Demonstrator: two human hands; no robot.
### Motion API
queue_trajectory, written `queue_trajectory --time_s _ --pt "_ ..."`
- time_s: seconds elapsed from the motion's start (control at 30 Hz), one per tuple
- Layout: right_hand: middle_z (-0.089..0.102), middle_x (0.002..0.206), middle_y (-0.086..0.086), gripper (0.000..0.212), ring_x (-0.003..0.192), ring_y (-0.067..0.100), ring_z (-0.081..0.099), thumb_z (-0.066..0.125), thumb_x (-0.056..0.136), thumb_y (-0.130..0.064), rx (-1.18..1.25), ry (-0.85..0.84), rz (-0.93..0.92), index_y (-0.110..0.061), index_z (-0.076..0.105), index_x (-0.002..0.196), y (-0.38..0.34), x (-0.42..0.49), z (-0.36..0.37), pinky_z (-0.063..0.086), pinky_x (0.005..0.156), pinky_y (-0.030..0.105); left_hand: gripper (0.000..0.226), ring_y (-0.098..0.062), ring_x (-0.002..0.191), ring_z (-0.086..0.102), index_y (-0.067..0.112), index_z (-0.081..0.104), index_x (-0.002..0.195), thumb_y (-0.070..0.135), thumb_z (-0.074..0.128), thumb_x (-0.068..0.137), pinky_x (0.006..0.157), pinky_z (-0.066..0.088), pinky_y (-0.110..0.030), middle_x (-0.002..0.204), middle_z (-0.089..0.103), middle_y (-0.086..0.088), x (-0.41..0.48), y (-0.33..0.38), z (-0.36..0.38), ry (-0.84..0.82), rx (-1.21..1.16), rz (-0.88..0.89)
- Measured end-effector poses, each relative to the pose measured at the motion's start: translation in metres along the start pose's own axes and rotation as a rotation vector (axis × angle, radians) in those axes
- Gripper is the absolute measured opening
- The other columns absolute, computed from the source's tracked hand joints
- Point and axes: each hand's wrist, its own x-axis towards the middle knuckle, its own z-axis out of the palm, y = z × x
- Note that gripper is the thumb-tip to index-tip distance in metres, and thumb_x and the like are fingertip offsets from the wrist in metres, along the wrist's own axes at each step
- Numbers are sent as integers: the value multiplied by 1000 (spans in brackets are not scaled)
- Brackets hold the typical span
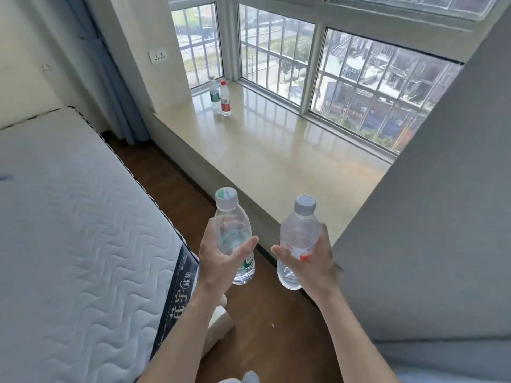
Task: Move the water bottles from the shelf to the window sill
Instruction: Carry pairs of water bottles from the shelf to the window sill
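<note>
Each hand held a bottle upright, the left hand (221,261) a green-labelled bottle (235,239), the right hand (309,258) a red-labelled bottle (297,241), short of the window sill (276,161), presumably to join two bottles (221,96) in its far left corner.

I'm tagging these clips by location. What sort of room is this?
Most likely a bedroom in an upper-floor flat. A quilted mattress lies on the left, a deep window sill runs under barred windows that look down on buildings, and a curtain hangs in the corner.
</note>
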Motion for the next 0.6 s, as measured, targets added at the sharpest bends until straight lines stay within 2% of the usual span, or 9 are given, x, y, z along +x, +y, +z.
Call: queue_trajectory --time_s 0.1,0.17,0.23,0.37,0.43,0.6 --pt "60 106 -19 70 98 -11 57 93 63 -38 -14 -50 14 -39 46 115 -3 25 20 44 75 10 46 10 93 60 44 51 99 22 83 74 71 47 -6 95 62 36 22 -9 -6 35 27 -18" --pt "60 103 -21 67 96 -17 55 93 65 -36 -22 -82 8 -42 44 111 -6 44 34 44 70 5 49 13 95 58 52 50 99 28 84 73 70 46 -3 96 59 40 39 -13 -10 65 38 -38" --pt "60 102 -21 64 96 -15 55 92 65 -38 -25 -124 1 -44 44 106 -8 68 47 44 70 9 48 14 98 57 56 49 99 35 80 69 69 44 -1 98 58 40 59 -17 -13 107 50 -52" --pt "62 101 -21 66 96 -4 61 92 63 -43 -7 -204 -5 -43 47 111 -11 127 73 50 78 22 49 9 102 57 39 53 109 41 76 67 69 45 -1 105 60 23 107 -31 -13 198 57 -82" --pt "63 102 -20 66 95 -2 62 92 63 -43 -10 -252 -24 -41 47 112 -14 161 86 50 78 23 51 10 103 56 34 53 112 42 76 67 70 44 0 108 60 17 135 -38 -10 244 74 -94" --pt "64 99 -19 64 92 1 63 92 65 -39 -10 -389 -58 -37 47 110 -28 242 114 48 74 18 51 15 100 54 43 48 113 44 74 68 68 43 1 107 58 20 203 -40 -1 325 106 -136"
